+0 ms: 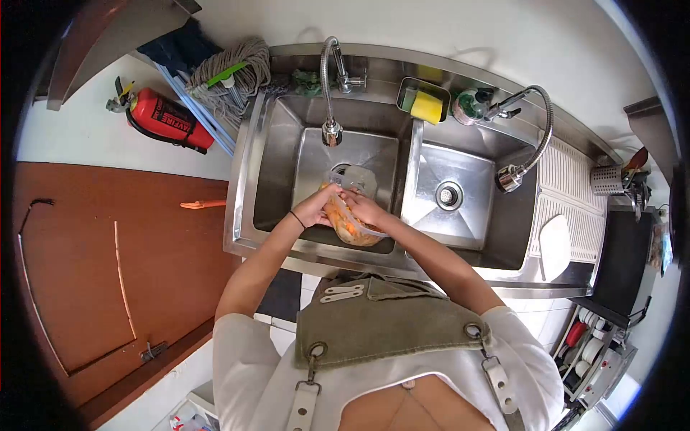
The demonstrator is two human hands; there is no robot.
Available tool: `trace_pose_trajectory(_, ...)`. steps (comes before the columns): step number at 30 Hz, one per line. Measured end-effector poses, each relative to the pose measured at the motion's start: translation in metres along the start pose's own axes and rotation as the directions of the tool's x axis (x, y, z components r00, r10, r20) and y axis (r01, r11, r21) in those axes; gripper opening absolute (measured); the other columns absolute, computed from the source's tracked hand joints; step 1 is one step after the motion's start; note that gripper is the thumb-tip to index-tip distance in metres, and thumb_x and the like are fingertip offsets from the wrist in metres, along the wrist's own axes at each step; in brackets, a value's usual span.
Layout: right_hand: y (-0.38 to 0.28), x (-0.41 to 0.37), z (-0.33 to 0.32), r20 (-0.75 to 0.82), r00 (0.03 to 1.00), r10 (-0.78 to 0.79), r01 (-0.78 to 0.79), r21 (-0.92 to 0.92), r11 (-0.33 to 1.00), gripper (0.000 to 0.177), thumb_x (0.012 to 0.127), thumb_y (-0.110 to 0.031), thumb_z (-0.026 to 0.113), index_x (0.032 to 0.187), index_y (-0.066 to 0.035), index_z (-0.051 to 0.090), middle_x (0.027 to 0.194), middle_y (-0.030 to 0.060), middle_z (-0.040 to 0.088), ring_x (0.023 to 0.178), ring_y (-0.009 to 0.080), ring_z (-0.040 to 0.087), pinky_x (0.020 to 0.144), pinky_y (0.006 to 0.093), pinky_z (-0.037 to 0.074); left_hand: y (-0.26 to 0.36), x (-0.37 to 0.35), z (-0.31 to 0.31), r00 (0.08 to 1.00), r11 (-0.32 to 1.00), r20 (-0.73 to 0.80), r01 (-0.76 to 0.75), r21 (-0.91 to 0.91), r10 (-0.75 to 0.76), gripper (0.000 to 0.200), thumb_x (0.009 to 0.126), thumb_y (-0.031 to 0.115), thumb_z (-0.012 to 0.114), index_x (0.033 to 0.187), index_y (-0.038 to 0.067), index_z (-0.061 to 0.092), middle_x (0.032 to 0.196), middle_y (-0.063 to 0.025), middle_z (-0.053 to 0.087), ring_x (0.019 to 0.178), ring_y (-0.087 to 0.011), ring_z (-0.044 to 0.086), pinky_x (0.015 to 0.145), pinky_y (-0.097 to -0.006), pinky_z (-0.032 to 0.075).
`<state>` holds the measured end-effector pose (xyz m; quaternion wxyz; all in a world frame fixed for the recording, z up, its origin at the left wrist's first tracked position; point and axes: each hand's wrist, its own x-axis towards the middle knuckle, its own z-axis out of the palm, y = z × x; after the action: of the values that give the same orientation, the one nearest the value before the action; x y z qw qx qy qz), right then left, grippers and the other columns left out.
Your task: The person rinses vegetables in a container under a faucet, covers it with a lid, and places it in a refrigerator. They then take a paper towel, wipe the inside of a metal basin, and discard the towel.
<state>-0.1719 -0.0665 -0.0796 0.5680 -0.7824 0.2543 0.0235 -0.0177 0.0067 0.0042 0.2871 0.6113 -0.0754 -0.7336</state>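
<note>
A clear plastic container (352, 221) with orange and pale food pieces is tilted over the front of the left steel sink basin (282, 136). My left hand (313, 206) grips its left side near the upper end. Across its top lies my right hand (364, 207), with fingers close to those of my left hand. Something translucent and pale (361, 179) shows just beyond the container, above the drain; I cannot make out whether it is a lid or liquid. The left faucet (331, 131) hangs over the basin behind my hands.
At right are a second basin (467, 194) with its own faucet (509, 177), a ribbed drainboard (571, 176) and a white board (554, 248). A yellow sponge (427, 107) and a green bottle (468, 106) stand along the back. A fire extinguisher (169, 121) hangs at left.
</note>
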Motion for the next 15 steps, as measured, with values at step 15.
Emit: trace_pose_trajectory(15,0.005,0.007,0.015,-0.021,0.998,0.053,-0.051,0.075,0.996,0.048,0.098,-0.034,0.023,0.129,-0.003,0.043,0.133,0.0172,0.043,0.125,0.0315,0.037,0.106,0.0348,0.026,-0.001,0.003,-0.009,0.999,0.998,0.014,0.051,0.030,-0.052,0.057,0.081,0.052,0.049,0.116,0.007,0.049,0.108,-0.0126,0.057,0.096,-0.0216,0.060,0.084,-0.0387,0.051)
